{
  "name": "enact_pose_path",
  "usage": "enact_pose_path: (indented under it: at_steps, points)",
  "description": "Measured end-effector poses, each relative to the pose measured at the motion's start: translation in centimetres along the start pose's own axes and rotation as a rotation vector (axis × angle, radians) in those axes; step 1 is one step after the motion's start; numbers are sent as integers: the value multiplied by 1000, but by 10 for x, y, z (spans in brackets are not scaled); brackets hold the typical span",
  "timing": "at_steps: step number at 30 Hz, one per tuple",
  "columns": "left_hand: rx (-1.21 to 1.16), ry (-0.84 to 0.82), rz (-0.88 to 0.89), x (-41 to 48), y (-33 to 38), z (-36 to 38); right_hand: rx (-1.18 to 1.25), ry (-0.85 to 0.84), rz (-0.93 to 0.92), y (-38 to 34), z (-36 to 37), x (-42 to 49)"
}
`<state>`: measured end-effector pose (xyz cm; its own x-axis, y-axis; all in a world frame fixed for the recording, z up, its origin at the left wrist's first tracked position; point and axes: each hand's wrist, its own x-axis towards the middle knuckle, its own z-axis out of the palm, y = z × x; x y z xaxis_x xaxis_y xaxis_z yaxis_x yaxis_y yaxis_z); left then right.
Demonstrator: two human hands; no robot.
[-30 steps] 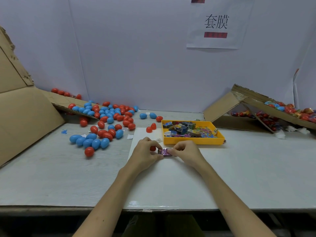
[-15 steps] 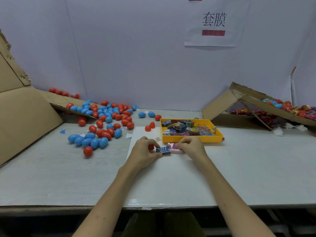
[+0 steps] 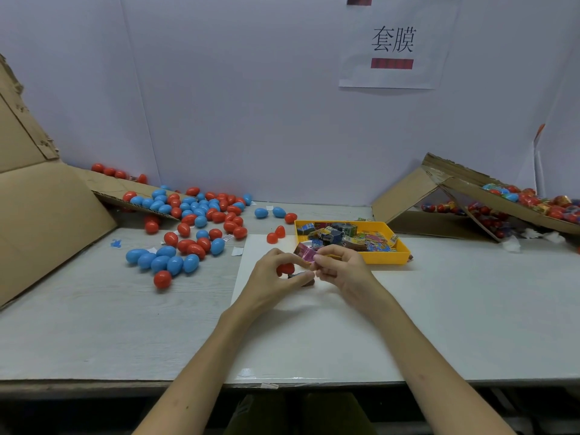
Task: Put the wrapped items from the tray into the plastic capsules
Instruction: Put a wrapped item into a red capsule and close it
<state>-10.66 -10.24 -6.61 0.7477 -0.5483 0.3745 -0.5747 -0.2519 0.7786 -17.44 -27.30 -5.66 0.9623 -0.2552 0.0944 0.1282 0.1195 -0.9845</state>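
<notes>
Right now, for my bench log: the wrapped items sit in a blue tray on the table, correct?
No: the tray is yellow, not blue. The head view shows it on the table, holding the wrapped items.

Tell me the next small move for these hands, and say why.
Probably lower the pink wrapped item into the red capsule piece. The right hand pinches the item just above it, outside the yellow tray, while the left hand grips the capsule piece. Whether its opening faces up is hidden.
</notes>
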Motion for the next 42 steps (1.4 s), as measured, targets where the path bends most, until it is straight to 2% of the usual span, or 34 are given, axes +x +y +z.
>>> enact_pose_path:
  at_steps: [8, 15, 21, 42]
  points:
    - [-158, 142, 14, 5, 0, -2, -44, -81, -9, 1, 7, -5]
    - [-146, 124, -21, 5, 1, -1, -303, 5, -129, -1, 10, -4]
    - [-134, 101, -50, 5, 1, 0, -321, -20, -149, 0, 9, -4]
    - [-155, 112, -63, 5, 0, 0, -220, 69, -195, 1, 6, -2]
